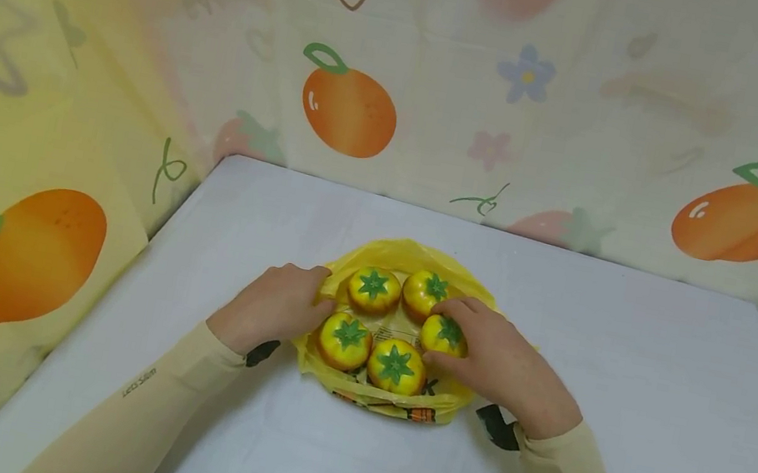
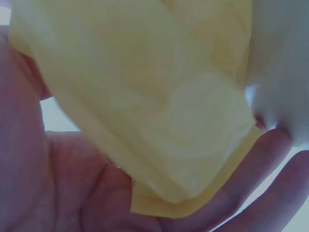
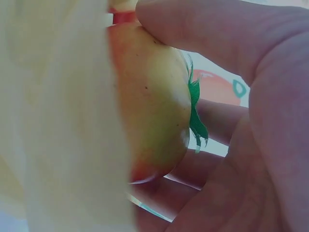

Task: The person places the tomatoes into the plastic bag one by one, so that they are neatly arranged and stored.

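Note:
A yellow plastic bag (image 1: 406, 254) lies spread with its mouth turned up on the table. Inside it several yellow tomatoes with green star-shaped tops form a ring, among them one tomato (image 1: 373, 290) at the back left and another (image 1: 397, 366) at the front. My left hand (image 1: 279, 303) holds the bag's left rim; the yellow film (image 2: 145, 96) lies across the palm and fingers in the left wrist view. With thumb and fingers my right hand (image 1: 495, 354) grips the rightmost tomato (image 3: 154, 96), red at its lower edge. Bag film hides part of that tomato in the right wrist view.
The white table (image 1: 277, 210) extends around the bag on all sides. Behind it hangs a fruit-print curtain (image 1: 432, 110), which continues along the left and right. Dark wrist straps (image 1: 498, 427) show under the sleeves.

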Demonstrator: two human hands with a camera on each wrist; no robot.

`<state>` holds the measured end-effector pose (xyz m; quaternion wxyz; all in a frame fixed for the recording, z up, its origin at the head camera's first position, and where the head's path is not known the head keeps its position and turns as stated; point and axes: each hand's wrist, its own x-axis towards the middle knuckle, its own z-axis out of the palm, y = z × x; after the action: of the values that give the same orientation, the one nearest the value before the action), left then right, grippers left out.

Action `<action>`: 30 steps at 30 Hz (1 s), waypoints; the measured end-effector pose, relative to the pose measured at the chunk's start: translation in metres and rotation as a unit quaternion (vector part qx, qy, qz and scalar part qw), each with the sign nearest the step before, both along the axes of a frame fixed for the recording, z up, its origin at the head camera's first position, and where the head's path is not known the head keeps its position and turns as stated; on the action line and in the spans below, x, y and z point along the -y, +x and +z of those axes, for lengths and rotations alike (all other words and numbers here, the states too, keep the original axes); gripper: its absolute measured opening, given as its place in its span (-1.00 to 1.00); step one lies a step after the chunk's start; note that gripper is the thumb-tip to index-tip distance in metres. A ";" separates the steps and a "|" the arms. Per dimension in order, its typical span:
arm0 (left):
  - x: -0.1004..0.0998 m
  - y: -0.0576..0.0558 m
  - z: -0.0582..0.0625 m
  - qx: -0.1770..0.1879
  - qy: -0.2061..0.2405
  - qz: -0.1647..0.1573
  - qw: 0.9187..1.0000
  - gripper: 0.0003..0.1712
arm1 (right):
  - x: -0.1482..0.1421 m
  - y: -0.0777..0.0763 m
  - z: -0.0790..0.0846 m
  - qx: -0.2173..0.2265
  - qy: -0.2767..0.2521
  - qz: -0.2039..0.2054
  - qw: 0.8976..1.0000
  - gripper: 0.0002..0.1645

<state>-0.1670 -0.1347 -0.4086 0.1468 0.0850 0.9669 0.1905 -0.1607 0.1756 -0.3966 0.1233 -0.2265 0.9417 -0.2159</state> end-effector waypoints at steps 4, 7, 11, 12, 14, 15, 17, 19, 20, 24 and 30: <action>0.000 0.001 0.001 -0.013 0.001 -0.006 1.000 -0.57 | -0.001 0.000 0.000 0.009 -0.008 -0.004 1.000 -0.35; -0.001 0.001 0.001 -0.013 0.001 -0.005 1.000 -0.57 | 0.000 0.001 -0.001 0.016 -0.009 0.001 1.000 -0.36; -0.001 0.001 0.001 -0.011 0.002 -0.004 1.000 -0.56 | 0.001 0.000 -0.002 0.014 -0.002 0.005 1.000 -0.36; 0.000 0.001 0.000 -0.012 0.001 -0.005 1.000 -0.57 | 0.001 0.000 -0.003 0.014 0.000 0.004 1.000 -0.36; -0.001 0.000 0.001 -0.013 0.002 -0.006 1.000 -0.57 | 0.001 0.000 -0.003 0.013 0.000 0.002 1.000 -0.35; -0.001 0.000 0.001 -0.014 0.003 -0.006 1.000 -0.58 | 0.001 0.000 -0.003 0.013 0.000 0.002 1.000 -0.34; -0.001 0.000 0.001 -0.015 0.003 -0.007 1.000 -0.59 | 0.001 0.000 -0.004 0.014 -0.001 0.000 1.000 -0.33; -0.001 0.000 0.001 -0.014 0.002 -0.006 1.000 -0.60 | 0.001 -0.001 -0.004 0.015 -0.002 0.000 1.000 -0.32; -0.001 0.000 0.001 -0.013 0.003 -0.006 1.000 -0.60 | 0.001 -0.001 -0.004 0.016 -0.002 -0.001 1.000 -0.32; -0.001 0.000 0.001 -0.011 0.002 -0.004 1.000 -0.58 | 0.001 -0.001 -0.005 0.015 -0.001 -0.002 1.000 -0.32; -0.001 0.001 0.001 -0.006 0.001 -0.002 1.000 -0.51 | 0.001 -0.003 -0.008 0.018 0.000 0.006 1.000 -0.33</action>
<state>-0.1663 -0.1337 -0.4071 0.1413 0.0879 0.9673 0.1912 -0.1639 0.1745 -0.4042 0.1418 -0.2280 0.9379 -0.2196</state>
